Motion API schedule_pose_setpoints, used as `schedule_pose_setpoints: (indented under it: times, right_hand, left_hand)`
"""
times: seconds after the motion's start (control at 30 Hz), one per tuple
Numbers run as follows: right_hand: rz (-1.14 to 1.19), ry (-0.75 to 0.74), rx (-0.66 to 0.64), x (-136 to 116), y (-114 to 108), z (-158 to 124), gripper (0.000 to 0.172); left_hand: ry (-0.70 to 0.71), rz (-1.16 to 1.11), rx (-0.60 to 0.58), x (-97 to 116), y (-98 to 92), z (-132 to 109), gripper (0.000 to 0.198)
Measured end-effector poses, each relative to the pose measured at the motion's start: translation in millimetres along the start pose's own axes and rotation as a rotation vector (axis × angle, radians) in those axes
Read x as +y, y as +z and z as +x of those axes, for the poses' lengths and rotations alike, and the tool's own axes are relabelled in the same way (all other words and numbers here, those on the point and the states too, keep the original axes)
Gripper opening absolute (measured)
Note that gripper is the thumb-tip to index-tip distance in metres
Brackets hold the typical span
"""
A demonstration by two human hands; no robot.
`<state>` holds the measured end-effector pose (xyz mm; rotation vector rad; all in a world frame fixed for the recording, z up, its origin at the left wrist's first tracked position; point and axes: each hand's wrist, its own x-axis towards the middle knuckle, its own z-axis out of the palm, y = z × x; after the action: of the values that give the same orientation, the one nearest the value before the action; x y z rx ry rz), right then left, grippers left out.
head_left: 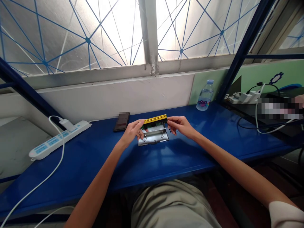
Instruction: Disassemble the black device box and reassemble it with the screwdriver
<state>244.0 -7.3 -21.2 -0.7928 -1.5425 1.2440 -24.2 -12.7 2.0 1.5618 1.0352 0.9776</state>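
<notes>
A network switch circuit board with a row of yellow ports (155,119) is held up over the desk. My left hand (133,130) is closed on its left end, thumb on top by the ports. At the other end, the fingertips of my right hand (180,125) pinch the board's right corner. Below the board lies an open silver metal case (154,138), resting on the blue desk (152,161). Several tiny dark bits, too small to name, show beside the case near my right fingers.
A dark phone (122,122) lies behind my left hand. To the left is a white power strip (60,140) with a plug and trailing cable. A water bottle (205,95) stands at the back right. Chargers and cables (251,95) sit farther right, near part of another person's hand (299,103).
</notes>
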Motion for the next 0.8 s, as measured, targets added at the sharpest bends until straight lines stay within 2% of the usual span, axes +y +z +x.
schedule_pose_setpoints:
  times: [0.2,0.37,0.57,0.7,0.8]
  right_hand:
    - [-0.031,0.055,0.026,-9.0,5.3,-2.6,0.045]
    - [-0.101,0.029,0.036,-4.4,6.5,-1.6,0.046]
    - [-0.262,-0.014,0.039,2.9,3.6,-0.9,0.048]
    - [-0.391,-0.076,0.041,5.8,0.9,-1.8,0.048]
    - [-0.539,-0.179,0.066,7.9,-0.4,-2.3,0.056]
  left_hand:
    - [0.041,0.061,0.014,2.2,-0.5,-0.6,0.058]
    - [0.061,0.171,-0.003,8.5,0.6,-4.8,0.054]
    - [0.104,0.226,-0.032,3.6,-0.6,-5.5,0.056]
    - [0.11,0.274,-0.017,3.7,-2.6,-7.3,0.061]
    - [0.137,0.374,-0.016,5.0,-4.8,-8.1,0.068]
